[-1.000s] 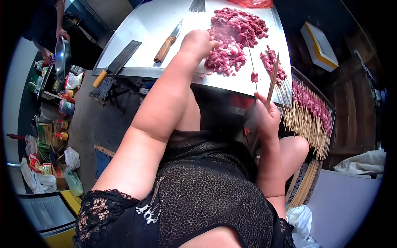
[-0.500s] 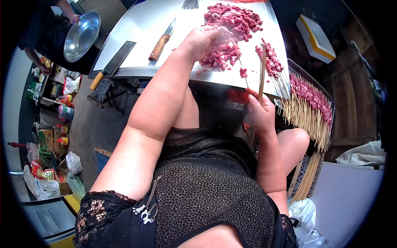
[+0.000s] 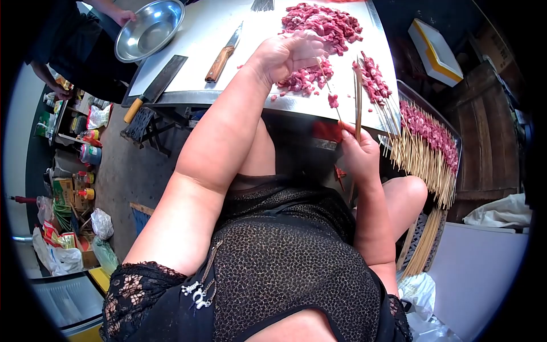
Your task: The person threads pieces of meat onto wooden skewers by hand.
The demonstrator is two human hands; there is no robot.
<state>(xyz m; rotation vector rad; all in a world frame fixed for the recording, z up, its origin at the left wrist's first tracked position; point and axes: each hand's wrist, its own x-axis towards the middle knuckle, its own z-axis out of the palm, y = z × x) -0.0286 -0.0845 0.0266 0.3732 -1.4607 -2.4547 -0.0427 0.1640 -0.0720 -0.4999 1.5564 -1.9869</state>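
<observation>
My left hand (image 3: pixel 289 56) is over the white tabletop at the edge of the raw meat pile (image 3: pixel 322 25), palm turned up. Its fingertips pinch at the skewer's upper tip, seemingly on a piece of meat they mostly hide. My right hand (image 3: pixel 362 155), lower and to the right, is closed on a thin bamboo skewer carrying a small meat chunk (image 3: pixel 333 101). The same hand grips a few bare bamboo skewers (image 3: pixel 358 102) pointing upward. Beside them, several finished meat skewers (image 3: pixel 375 82) lie on the table's right side.
A cleaver (image 3: pixel 162 82) and a wooden-handled knife (image 3: pixel 222 60) lie on the white table (image 3: pixel 194 48). Loaded skewers fill a tray (image 3: pixel 456 139) at right, above a bundle of bare sticks (image 3: pixel 424 245). Another person at upper left holds a metal bowl (image 3: pixel 151 34).
My left hand has shifted slightly right and its fingers have straightened near the skewer tip. The right hand is nearly still. The other person's metal bowl has moved right, over the table's edge.
</observation>
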